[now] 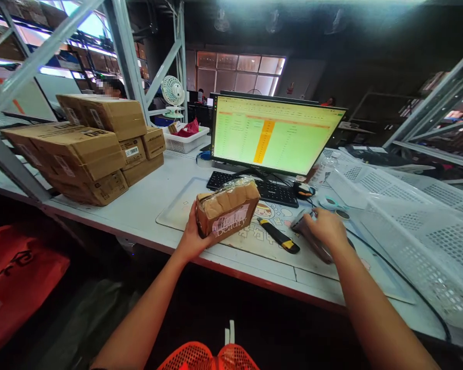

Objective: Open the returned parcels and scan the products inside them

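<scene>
My left hand (192, 237) grips a small brown parcel (227, 207) wrapped in clear film, holding it tilted just above the desk mat (177, 210). A label with a barcode and the word "Beauty" faces me. My right hand (326, 227) is closed around a grey handheld barcode scanner (312, 237) with a black cable, its head turned towards the parcel. A black and yellow utility knife (278, 235) lies on the mat between the two hands.
A monitor (274, 134) with a green spreadsheet stands behind a black keyboard (262, 188) and a mouse (305, 191). Stacked cardboard boxes (88, 149) fill the left of the white table. White plastic baskets (412, 221) lie at right. An orange mesh basket (206, 356) sits below.
</scene>
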Tool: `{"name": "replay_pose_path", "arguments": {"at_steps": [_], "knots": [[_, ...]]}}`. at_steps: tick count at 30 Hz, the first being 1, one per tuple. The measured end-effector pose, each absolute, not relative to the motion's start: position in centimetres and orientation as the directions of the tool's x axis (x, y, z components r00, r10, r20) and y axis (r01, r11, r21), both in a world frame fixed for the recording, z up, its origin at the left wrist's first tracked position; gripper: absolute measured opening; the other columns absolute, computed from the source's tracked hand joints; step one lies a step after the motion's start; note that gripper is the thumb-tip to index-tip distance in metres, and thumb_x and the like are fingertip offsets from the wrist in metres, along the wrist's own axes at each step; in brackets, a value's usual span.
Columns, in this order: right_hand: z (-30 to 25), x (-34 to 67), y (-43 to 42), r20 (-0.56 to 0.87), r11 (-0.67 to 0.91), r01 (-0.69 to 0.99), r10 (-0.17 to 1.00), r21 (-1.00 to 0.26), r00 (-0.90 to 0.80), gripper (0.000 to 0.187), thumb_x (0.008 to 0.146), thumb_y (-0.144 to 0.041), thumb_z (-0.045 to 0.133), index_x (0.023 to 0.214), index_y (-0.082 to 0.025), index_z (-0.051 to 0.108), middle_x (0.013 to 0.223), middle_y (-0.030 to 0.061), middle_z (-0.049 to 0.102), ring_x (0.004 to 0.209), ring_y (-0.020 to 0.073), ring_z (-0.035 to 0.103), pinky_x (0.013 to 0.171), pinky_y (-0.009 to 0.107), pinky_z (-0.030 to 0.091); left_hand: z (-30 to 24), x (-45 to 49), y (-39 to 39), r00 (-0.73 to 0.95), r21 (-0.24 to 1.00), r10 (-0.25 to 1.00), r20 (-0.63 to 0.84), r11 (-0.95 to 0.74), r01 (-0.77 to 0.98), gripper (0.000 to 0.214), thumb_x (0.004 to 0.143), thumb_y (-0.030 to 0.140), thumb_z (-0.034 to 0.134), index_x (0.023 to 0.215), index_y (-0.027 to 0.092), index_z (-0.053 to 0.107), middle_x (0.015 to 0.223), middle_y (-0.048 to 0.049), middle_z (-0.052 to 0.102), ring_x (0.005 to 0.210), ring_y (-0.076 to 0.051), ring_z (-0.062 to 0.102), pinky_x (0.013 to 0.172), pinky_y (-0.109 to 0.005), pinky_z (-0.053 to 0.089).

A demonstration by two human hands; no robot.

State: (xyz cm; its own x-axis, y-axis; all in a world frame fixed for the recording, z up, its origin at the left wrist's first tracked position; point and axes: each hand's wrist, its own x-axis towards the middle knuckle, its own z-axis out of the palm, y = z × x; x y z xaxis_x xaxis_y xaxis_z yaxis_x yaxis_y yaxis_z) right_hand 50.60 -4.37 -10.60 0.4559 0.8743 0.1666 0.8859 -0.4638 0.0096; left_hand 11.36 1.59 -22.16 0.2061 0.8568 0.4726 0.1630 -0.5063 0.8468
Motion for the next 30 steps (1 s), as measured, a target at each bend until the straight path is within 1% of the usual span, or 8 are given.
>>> {"name": "replay_pose_path", "arguments": {"at_steps": [2,5,8,10,14,21,25,30], "knots": [[-9.8,49.9,-1.5,0.188,-0.374,0.927,0.913,0.036,0.361,0.049,0.102,-0.028,0.037,0.137,-0.006,0.063,0.137,0.0228,0.064,0.126,0.0338,0.061,0.1,0.039,0.047,-22.1,11.3,1.6,0.208,0.848,0.859,0.468,-0.503,0.168,0.12,0.08,0.038,0.081,0.167,0.029,-0.002,0.171,-0.0159,0.022,0.158,-0.033,0.027,0.129,-0.054,0.027],[-10.0,49.0,2.8,0.075,-0.27,0.962,0.961,0.043,0.267,0.032,0.096,-0.022,0.051,0.117,-0.015,0.074,0.127,0.0141,0.071,0.123,0.0278,0.061,0.098,0.031,0.046,-21.9,11.1,1.7,0.214,0.857,0.867,0.451,-0.487,0.168,0.12,0.08,0.038,0.081,0.167,0.03,-0.001,0.171,-0.0149,0.022,0.157,-0.033,0.029,0.128,-0.053,0.03],[-11.1,48.6,5.8,-0.006,-0.237,0.97,0.971,0.055,0.237,0.023,0.093,-0.02,0.057,0.107,-0.016,0.075,0.12,0.0149,0.072,0.12,0.0288,0.061,0.095,0.034,0.046,-21.9,11.1,1.7,0.208,0.861,0.871,0.445,-0.48,0.167,0.119,0.079,0.037,0.081,0.167,0.03,0.001,0.171,-0.0151,0.023,0.157,-0.033,0.03,0.127,-0.053,0.031],[-11.9,48.7,6.8,-0.036,-0.236,0.969,0.97,0.07,0.239,0.021,0.093,-0.022,0.06,0.108,-0.014,0.073,0.119,0.0158,0.071,0.12,0.0289,0.06,0.096,0.037,0.047,-22.0,11.1,1.7,0.194,0.857,0.873,0.447,-0.48,0.186,0.119,0.078,0.036,0.082,0.167,0.029,0.003,0.17,-0.0157,0.025,0.156,-0.034,0.031,0.126,-0.055,0.031],[-12.8,49.2,7.6,-0.083,-0.235,0.968,0.967,0.091,0.242,0.021,0.095,-0.03,0.064,0.107,-0.014,0.071,0.114,0.0127,0.07,0.113,0.0261,0.062,0.098,0.042,0.048,-22.1,11.1,1.7,0.176,0.854,0.876,0.448,-0.478,0.205,0.118,0.078,0.035,0.081,0.167,0.029,0.004,0.17,-0.015,0.027,0.155,-0.035,0.033,0.126,-0.056,0.032],[-12.8,48.8,8.8,-0.026,-0.214,0.973,0.976,0.083,0.217,0.026,0.098,-0.027,0.053,0.114,-0.016,0.069,0.122,0.0167,0.068,0.124,0.0306,0.057,0.1,0.039,0.044,-21.8,11.1,1.6,0.205,0.867,0.881,0.427,-0.463,0.183,0.119,0.078,0.032,0.08,0.167,0.029,0.001,0.169,-0.0157,0.028,0.155,-0.033,0.033,0.127,-0.056,0.031],[-12.8,48.7,9.4,-0.003,-0.232,0.97,0.972,0.078,0.233,0.03,0.1,-0.03,0.054,0.12,-0.013,0.067,0.123,0.0161,0.067,0.122,0.0286,0.058,0.1,0.043,0.045,-22.1,11.2,1.7,0.202,0.869,0.879,0.432,-0.465,0.169,0.116,0.079,0.034,0.08,0.167,0.031,0.003,0.168,-0.0142,0.03,0.154,-0.032,0.035,0.126,-0.055,0.033],[-12.9,49.2,9.2,-0.032,-0.237,0.969,0.97,0.065,0.24,0.025,0.1,-0.032,0.056,0.115,-0.015,0.069,0.116,0.0129,0.07,0.112,0.026,0.063,0.097,0.042,0.048,-22.1,11.3,1.6,0.192,0.862,0.875,0.444,-0.476,0.173,0.116,0.079,0.034,0.079,0.167,0.03,0.003,0.169,-0.0143,0.028,0.155,-0.032,0.034,0.126,-0.055,0.033]]}}
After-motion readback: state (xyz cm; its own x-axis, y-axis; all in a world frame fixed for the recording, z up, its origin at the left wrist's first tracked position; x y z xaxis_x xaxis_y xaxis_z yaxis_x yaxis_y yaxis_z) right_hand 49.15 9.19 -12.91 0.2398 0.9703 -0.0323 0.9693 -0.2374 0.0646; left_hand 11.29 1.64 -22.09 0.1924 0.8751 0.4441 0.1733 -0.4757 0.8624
